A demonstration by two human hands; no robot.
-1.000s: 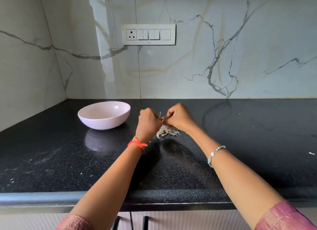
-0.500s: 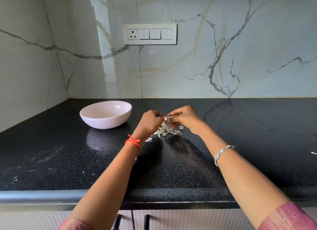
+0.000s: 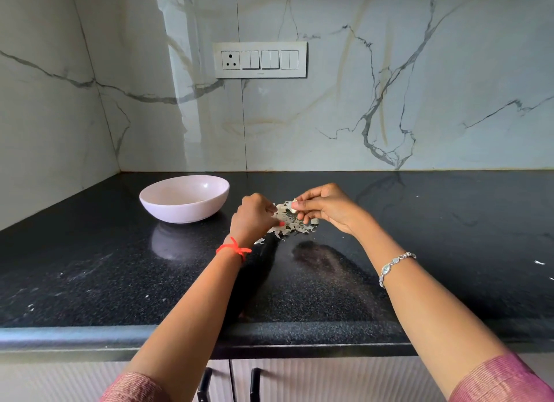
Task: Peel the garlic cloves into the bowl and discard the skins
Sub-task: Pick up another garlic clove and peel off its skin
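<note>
One bowl (image 3: 180,214), pale and shallow, sits on the black countertop (image 3: 449,236) at 9 o'clock from the hands, close to the left hand (image 3: 254,215) but apart from it. Only a few specks show inside it. One loose pile of skins (image 3: 289,226) lies between the two hands. The right hand (image 3: 326,206) pinches one garlic clove (image 3: 293,207) between thumb and forefinger just above the pile, with its other fingers loosely bent. The left hand's fingers are curled in at the pile's 9 o'clock edge — whether they grip a skin I cannot tell.

The wall corner stands at 10 o'clock behind the bowl, the back wall runs across 12, and the rounded front edge lies at 6. A broad stretch of countertop opens toward 3 o'clock. Below the front edge hang two dark cabinet handles (image 3: 254,383).
</note>
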